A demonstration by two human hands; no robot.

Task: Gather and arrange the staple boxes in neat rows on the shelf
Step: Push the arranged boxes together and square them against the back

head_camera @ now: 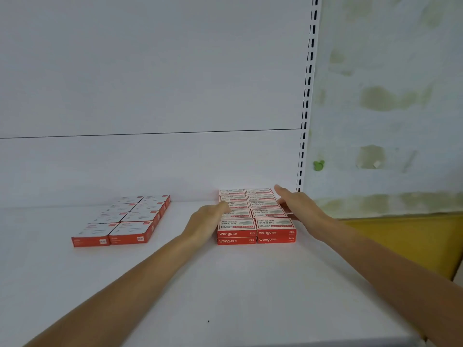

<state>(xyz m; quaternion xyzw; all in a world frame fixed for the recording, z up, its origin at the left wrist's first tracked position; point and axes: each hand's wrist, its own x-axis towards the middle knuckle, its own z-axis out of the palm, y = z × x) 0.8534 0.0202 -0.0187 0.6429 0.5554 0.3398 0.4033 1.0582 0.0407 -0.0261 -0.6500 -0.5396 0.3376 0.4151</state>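
White shelf (150,284) bears staple boxes (268,222), left hand (208,221) and right hand (300,206) flanking, fingers (281,190) straight

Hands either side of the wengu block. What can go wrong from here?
1. The left hand and right hand flank the wengu staple boxes, two high at the front; an uneven squeeze might slide the top layer off the lower one.
2. The red-and-white box block further left lies skewed on the shelf; left so, rows would not be neat.
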